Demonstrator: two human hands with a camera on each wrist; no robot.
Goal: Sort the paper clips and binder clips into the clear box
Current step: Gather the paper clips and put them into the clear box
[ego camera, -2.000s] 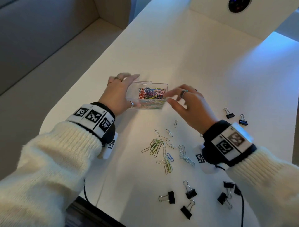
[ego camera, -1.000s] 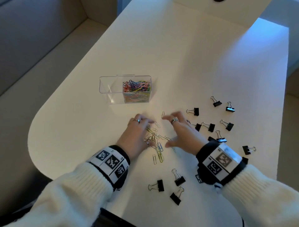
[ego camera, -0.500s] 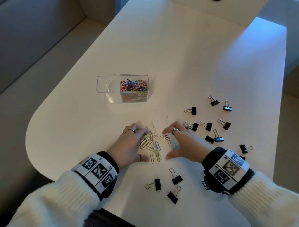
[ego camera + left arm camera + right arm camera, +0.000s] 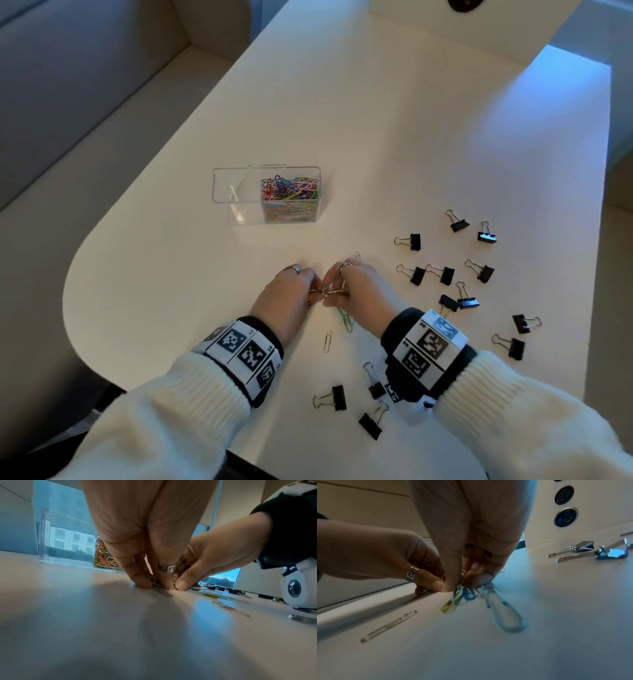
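Note:
The clear box [image 4: 236, 192] stands mid-table; its right compartment holds coloured paper clips [image 4: 291, 195] and its left one is bare. In front of it my left hand [image 4: 310, 291] and right hand [image 4: 339, 291] meet fingertip to fingertip, both pinching a bunch of paper clips [image 4: 327, 292] down on the table. In the right wrist view green and blue clips [image 4: 458, 599] stick out under my right hand [image 4: 467, 584]. The left wrist view shows my left hand [image 4: 154, 584] curled on the bunch. A silver clip [image 4: 327, 341] and green clips [image 4: 346, 320] lie loose nearby.
Black binder clips [image 4: 445, 274] lie scattered right of my hands, and three more [image 4: 337, 397] near the front edge by my right wrist. The white table [image 4: 376, 120] rounds off at front left. A raised panel [image 4: 445, 20] closes the far end.
Both hands left the box, came down to the loose pile and swept inward. The spread clips are now gathered into a bunch between my fingertips.

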